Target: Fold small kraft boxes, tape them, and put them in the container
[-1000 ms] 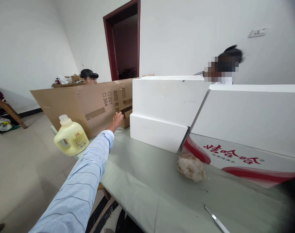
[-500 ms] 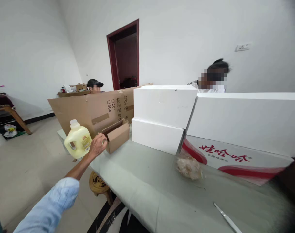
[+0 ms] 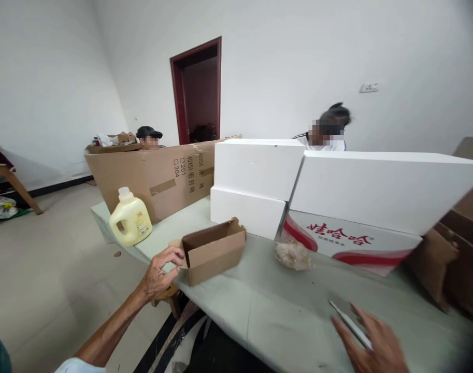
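My left hand (image 3: 162, 272) is closed on the end flap of a small open cardboard box (image 3: 213, 260), thumb below and fingers above. The box stands on the cloth-covered table, its inside partly visible. My right hand (image 3: 372, 339) reaches in from the lower right with thumb and fingers apart. Between them lies a slim silver pointed tool (image 3: 350, 322), perhaps tweezers, on the cloth. A crumpled clear plastic bundle (image 3: 293, 255) sits beyond it, close to the white boxes.
A yellow jug (image 3: 131, 220) stands at the table's left end before a large brown carton (image 3: 158, 178). White boxes (image 3: 255, 168) and a red-and-white carton (image 3: 348, 243) form a wall along the back. Two people sit behind. More brown cardboard (image 3: 446, 259) is at the right.
My left hand has drawn the small cardboard box toward me and to the right, away from the jug. My right hand has come into view over the silver tool.
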Demonstrator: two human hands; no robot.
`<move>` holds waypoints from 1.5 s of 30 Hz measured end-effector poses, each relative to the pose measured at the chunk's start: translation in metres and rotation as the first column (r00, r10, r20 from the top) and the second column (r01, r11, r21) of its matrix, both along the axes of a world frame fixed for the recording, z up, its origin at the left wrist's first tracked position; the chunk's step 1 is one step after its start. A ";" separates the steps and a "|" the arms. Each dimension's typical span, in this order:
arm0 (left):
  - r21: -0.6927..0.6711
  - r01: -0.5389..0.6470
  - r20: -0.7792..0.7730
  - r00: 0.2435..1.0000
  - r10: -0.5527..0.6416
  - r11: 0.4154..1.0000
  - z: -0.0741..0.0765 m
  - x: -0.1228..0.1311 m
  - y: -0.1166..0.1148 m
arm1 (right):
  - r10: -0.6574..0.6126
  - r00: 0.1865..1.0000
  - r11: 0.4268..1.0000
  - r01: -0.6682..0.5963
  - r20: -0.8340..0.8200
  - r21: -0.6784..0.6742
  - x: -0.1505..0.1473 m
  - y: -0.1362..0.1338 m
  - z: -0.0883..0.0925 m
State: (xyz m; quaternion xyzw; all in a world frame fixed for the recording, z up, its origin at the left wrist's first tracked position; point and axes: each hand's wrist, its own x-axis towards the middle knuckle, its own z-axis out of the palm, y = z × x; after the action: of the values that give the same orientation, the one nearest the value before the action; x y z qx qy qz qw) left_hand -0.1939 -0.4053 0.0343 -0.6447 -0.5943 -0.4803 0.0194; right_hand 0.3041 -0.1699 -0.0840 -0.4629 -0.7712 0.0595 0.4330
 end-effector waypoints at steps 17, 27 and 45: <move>-0.151 0.295 0.093 0.955 -0.283 0.944 0.009 0.044 -0.007 | 0.492 0.836 0.735 -0.548 -0.241 -0.399 -0.091 -0.093 0.062; -0.066 0.199 0.034 0.980 -0.197 0.978 -0.007 0.045 0.003 | 0.506 0.803 0.708 -0.595 -0.316 -0.380 -0.110 -0.077 0.062; -0.126 0.300 -0.603 0.734 -0.313 0.946 -0.040 0.054 0.023 | 0.010 0.775 0.129 -0.627 -0.632 -0.768 -0.098 -0.059 0.089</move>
State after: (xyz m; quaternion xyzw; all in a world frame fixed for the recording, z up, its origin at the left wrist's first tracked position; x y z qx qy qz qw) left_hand -0.1403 -0.3818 -0.0057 -0.8547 -0.4458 -0.2342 0.1259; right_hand 0.2062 -0.2290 0.0048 -0.4087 -0.5061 0.7332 0.1982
